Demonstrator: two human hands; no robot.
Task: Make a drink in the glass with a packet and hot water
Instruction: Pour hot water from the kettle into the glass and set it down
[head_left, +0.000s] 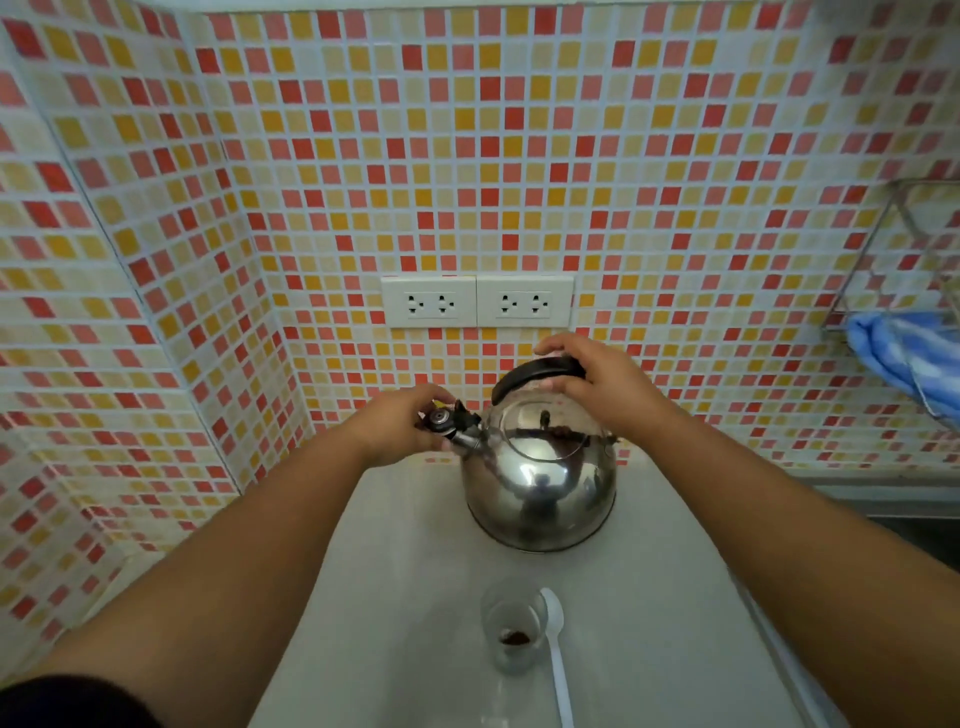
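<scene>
A clear glass (513, 631) with brown powder at its bottom is set on the pale counter (405, 597), a white plastic spoon (556, 654) just beside it. Behind, a steel whistling kettle (540, 488) is gripped: its black handle (530, 375) is clasped by the right hand (597, 387), its spout cap (448, 420) is pinched by the left hand (402, 431).

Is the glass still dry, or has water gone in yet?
Dry, as far as it shows: the glass holds only a small heap of brown powder at the bottom, and the kettle stands upright on the counter.
</scene>
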